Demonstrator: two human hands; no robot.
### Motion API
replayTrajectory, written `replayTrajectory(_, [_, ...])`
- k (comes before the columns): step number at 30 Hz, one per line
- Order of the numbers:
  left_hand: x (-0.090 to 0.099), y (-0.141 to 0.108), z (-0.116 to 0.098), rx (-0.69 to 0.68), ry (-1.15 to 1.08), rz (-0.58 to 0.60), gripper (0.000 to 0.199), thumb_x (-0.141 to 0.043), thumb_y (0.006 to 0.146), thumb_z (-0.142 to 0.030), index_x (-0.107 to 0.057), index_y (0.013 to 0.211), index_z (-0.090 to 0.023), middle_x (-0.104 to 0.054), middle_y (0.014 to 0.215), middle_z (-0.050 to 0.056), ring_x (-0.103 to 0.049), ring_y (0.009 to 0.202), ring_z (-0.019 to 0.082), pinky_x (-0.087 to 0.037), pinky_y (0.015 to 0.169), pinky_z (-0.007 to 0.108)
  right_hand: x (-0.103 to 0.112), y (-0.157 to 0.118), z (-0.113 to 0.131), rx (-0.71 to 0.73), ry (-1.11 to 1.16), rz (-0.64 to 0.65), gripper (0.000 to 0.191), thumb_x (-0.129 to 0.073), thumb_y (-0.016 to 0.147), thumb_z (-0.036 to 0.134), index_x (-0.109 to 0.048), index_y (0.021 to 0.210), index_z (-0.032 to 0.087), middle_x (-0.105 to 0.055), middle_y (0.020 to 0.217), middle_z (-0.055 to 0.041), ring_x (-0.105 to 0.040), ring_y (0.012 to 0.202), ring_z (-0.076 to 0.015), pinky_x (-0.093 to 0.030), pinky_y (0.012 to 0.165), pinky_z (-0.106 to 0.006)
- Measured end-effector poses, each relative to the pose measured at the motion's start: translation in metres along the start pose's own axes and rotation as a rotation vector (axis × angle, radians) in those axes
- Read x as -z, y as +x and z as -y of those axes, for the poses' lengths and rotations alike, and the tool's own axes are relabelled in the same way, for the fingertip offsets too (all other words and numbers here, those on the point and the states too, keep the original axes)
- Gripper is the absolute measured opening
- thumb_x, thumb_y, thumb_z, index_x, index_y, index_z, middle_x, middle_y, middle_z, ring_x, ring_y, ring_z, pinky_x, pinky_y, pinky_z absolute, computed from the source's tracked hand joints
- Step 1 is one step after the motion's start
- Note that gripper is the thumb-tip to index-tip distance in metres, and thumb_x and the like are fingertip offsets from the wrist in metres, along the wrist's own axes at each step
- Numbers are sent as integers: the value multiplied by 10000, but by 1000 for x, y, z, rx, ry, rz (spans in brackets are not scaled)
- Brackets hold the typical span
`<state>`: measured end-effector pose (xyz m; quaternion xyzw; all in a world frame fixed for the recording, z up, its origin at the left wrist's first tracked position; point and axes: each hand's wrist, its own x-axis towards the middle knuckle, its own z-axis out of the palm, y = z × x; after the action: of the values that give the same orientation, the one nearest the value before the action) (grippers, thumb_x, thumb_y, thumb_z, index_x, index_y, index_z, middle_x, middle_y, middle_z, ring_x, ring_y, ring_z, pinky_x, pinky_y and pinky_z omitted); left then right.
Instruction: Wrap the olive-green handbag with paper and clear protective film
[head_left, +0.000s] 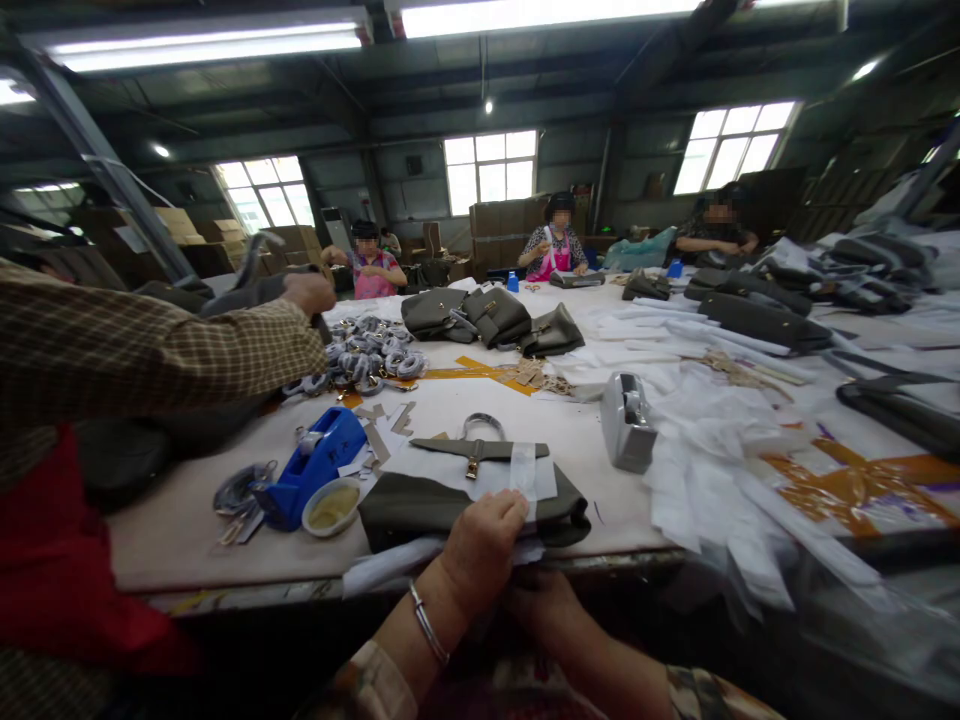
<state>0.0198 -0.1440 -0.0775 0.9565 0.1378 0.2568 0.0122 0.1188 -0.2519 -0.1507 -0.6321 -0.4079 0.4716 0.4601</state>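
A dark olive handbag (420, 505) lies at the table's front edge, its flap, gold clasp and upright wrapped handle (484, 421) facing away from me. White paper (442, 466) sits under the flap, and a translucent white strip (523, 462) runs over flap and body. My left hand (484, 545), with a silver bangle at the wrist, is closed at the near side of the bag, fingertips on the strip's lower end. Below the table edge, in shadow, is my right hand (547, 605); its fingers are hidden. White wrapping (394, 565) pokes out under the bag.
A blue tape dispenser (319, 470) and a small bowl (331, 508) stand left; a grey dispenser (628, 425) stands right, beside piled white strips (705, 450). Wrapped straps (371, 350) and more bags (499, 315) lie beyond. A co-worker's checked sleeve (210, 355) reaches in from the left.
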Motion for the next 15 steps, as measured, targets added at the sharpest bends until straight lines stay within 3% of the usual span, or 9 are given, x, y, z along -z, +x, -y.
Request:
replayTrajectory(3, [-1, -2, 0, -9, 2, -7, 522, -495, 751, -39, -534, 1260, -144, -678, 1224, 121, -648, 1142, 250, -573, 981, 419, 19, -24, -4, 302, -197, -63, 161, -588, 858, 272, -671, 768, 169, -698, 731, -38, -624, 663, -183, -496, 601, -282])
replayTrajectory(6, [-3, -3, 0, -26, 12, -37, 506, -493, 772, -49, -527, 1269, -140, -680, 1226, 127, -650, 1143, 251, -577, 974, 422, 44, -40, 9, 803, -521, -291, 121, -572, 892, 191, -651, 983, 194, -675, 788, -29, -613, 680, -168, -487, 625, -274])
replayTrajectory(8, [-5, -3, 0, -31, 22, -67, 460, -490, 807, -71, -532, 1259, -142, -691, 1207, 126, -661, 1122, 254, -585, 960, 423, 58, -39, 25, 992, -721, -424, 225, -552, 919, 149, -619, 1131, 189, -663, 813, -40, -601, 705, -179, -479, 651, -293])
replayTrajectory(10, [-7, -2, 0, -25, 29, -94, 405, -490, 840, -100, -543, 1239, -143, -704, 1176, 125, -678, 1086, 254, -595, 940, 419, 64, -32, 43, 1054, -889, -477, 270, -501, 943, 111, -614, 1177, 184, -647, 803, -46, -571, 706, -190, -455, 661, -316])
replayTrajectory(15, [-10, -2, 1, -22, 39, -107, 366, -501, 854, -128, -560, 1216, -136, -708, 1159, 128, -690, 1053, 265, -607, 911, 430, 58, -21, 67, 1093, -946, -409, 294, -400, 966, 101, -624, 807, 207, -558, 689, -32, -486, 644, -179, -369, 620, -324])
